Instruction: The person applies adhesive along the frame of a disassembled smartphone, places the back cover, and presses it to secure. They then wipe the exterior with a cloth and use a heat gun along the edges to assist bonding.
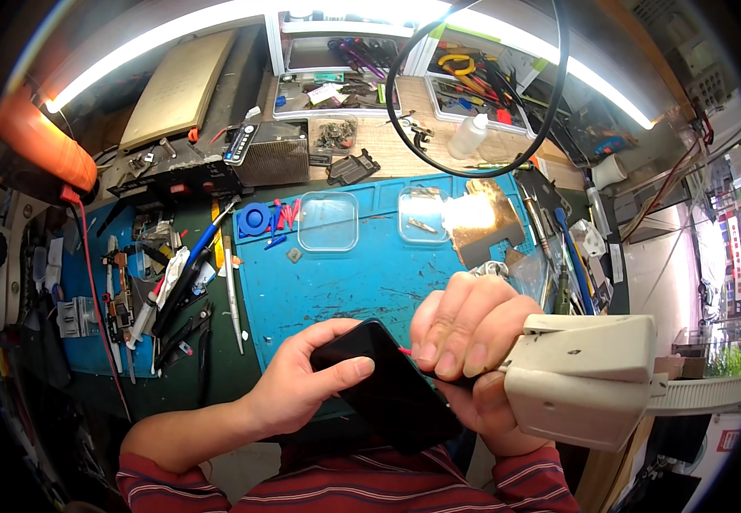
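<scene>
Head view: black phone [392, 398] in your left hand [298, 380]

You grip it with your thumb across its face, over the near edge of the blue mat [336, 286]. Your right hand [482, 333] is closed round a thin, mostly hidden red-tipped tool [405, 351], beside the phone; contact is unclear. A clear tray [328, 221] sits near the mat's far edge, a blue holder [255, 220] by its far left corner.

At 6 o'clock, most fingers of the left hand [295, 386] vanish behind the black phone [388, 389]. Toward 4, a cream device [580, 393] covers part of the right hand [479, 342], whose fingers hide most of a thin tool [405, 351]. The top edge cuts a black cable [561, 77] at 1; glare at 2 whitens part of a copper sheet [495, 203].
</scene>
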Tool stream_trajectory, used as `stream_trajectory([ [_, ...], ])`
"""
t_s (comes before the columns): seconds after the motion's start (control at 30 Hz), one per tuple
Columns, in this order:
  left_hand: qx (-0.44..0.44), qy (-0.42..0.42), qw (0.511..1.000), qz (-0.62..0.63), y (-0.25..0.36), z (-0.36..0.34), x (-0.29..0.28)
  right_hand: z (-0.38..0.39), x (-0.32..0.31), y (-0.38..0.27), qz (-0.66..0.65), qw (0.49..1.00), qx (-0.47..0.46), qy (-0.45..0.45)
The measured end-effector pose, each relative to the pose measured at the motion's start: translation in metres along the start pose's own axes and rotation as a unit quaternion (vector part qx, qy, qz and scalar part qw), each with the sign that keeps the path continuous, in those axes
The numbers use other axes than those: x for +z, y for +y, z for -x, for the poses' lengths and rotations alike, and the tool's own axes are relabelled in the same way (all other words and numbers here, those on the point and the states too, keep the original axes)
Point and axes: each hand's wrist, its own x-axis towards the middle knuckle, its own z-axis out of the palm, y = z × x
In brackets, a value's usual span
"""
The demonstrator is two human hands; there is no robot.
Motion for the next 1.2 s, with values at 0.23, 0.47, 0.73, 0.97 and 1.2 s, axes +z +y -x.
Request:
stream_trajectory([
  [0.23,0.003,-0.005,1.0,0.004,0.001,0.001,0.001,0.0,-0.004,0.001,-0.007,1.0,-0.005,-0.022],
  [0.47,0.004,-0.013,1.0,0.009,0.001,0.0,0.0,0.0,-0.011,0.004,-0.026,0.999,-0.007,-0.045],
  [0.73,0.004,-0.012,1.0,0.014,0.001,0.0,-0.001,0.005,0.0,0.002,-0.019,1.0,0.004,0.016],
  [0.97,0.012,-0.017,1.0,0.018,0.0,0.0,0.0,0.005,-0.004,-0.001,-0.001,1.0,0.005,0.002],
  [1.2,0.012,-0.016,0.999,0.027,0.0,0.0,-0.001,0.006,-0.009,0.002,-0.016,1.0,-0.005,-0.015],
])
